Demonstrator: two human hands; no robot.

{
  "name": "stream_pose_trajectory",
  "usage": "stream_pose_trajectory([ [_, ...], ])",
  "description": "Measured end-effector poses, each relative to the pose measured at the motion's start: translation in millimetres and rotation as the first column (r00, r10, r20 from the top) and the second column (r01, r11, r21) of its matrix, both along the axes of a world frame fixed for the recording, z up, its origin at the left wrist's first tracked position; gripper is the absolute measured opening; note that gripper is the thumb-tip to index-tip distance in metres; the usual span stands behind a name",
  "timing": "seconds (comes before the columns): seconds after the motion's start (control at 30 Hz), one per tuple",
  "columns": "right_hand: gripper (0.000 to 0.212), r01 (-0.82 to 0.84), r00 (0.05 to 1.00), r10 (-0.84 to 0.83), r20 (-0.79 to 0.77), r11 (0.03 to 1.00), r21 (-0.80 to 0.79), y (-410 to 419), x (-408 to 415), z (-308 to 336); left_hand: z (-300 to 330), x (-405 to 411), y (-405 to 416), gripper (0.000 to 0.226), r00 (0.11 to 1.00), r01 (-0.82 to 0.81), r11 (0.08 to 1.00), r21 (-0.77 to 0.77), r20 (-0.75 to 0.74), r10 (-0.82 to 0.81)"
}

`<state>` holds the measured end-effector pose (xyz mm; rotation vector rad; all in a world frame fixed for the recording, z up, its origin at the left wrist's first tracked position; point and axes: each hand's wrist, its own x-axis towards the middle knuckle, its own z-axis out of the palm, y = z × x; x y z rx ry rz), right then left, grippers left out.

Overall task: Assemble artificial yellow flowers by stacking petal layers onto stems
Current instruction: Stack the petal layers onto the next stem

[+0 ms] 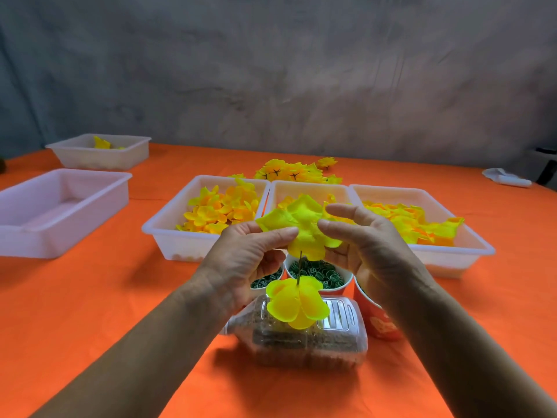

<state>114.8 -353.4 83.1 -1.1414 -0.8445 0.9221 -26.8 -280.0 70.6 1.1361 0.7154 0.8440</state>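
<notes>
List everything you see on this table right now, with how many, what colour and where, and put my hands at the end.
Petal trays: three, white, side by side mid-table, holding yellow-orange petals.
Empty tray: one, white, left.
Far tray: one, white, back left, a few yellow petals inside.
Finished flowers: a pile, yellow-orange, behind the trays.
Cups: two, white, holding dark green clips, below the hands.
Red cup: one, right of the bottle.
Bottle: one, clear, lying near the front.
Stem: one, green, one yellow layer low on it, another on top.
Tablecloth: orange.
Hands: left hand pinches the top layer; right hand open beside it.
</notes>
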Motion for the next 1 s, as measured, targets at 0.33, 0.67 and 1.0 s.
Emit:
stream_pose_trajectory([
  [0.33,0.031,0.038,0.954,-0.075,0.289,0.991,0.132,-1.2,-6.4,30.1,18.9,-3.2,0.7,0.019,0.998,0.041,0.979,0.199,0.037,-0.05],
  [0.67,0.032,0.01,0.966,-0.015,0.259,1.0,0.022,-3.0,-7.7,20.8,12.1,-4.6,1.6,0.023,0.996,0.043,0.987,0.156,-0.087,-0.03],
  [1.0,0.024,-0.055,0.994,0.075,0.085,0.976,-0.212,10.9,3.4,7.8,6.9,3.2,7.2,0.008,0.991,0.028,1.0,-0.007,-0.129,-0.028],
])
